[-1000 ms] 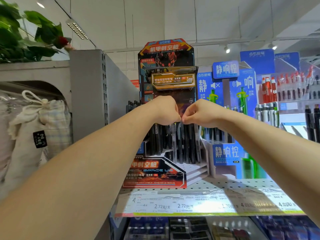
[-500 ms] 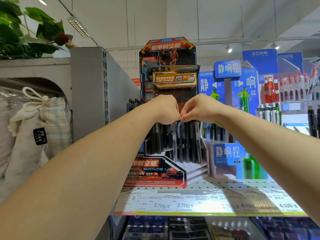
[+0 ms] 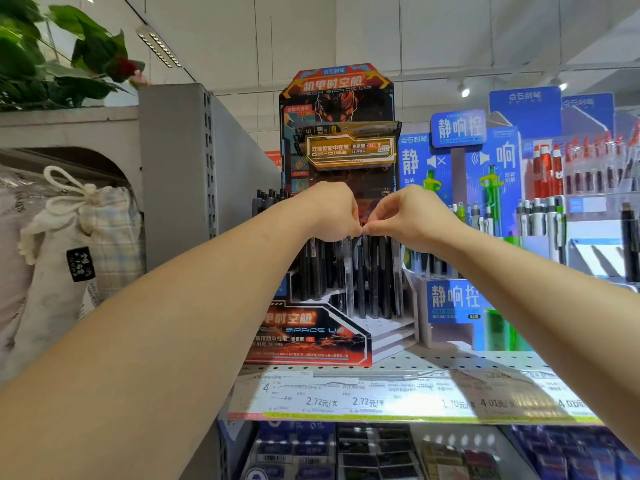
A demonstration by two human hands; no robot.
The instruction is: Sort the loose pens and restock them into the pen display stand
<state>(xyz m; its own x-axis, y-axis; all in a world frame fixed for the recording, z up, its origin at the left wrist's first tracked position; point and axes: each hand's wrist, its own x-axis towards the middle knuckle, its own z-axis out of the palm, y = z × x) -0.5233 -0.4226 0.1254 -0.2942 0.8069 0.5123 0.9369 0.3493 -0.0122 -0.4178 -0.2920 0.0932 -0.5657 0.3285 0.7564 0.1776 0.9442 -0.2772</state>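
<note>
1. We had both hands up at the tops of the dark pens (image 3: pixel 360 271) standing in the pen display stand (image 3: pixel 337 209). Our left hand (image 3: pixel 332 213) was curled, fingertips down on the pen tops. Our right hand (image 3: pixel 412 216) was curled the same way, thumb and forefinger pinched together where the two hands met. We could not tell which pen, if any, either pinch actually held, because the knuckles hid the tips.

2. The pens stood upright and tightly packed in the stepped rows of the stand, which sat on the perforated shelf (image 3: pixel 433 358). In our judgement, pushing one pen down off-line could have jammed it against a neighbour instead of seating it in its hole.

3. The tall cardboard stand looked light. Pressing too hard from above and in front might have tipped it or slid it back.

4. The blue display (image 3: pixel 457 299) stood just beside the stand on the right. A careless sweep of our right forearm could have knocked its green pens (image 3: pixel 460 213).

5. With our hands blocking the view, we risked dropping a pen into the wrong row, which would have undone the sorting.
</note>
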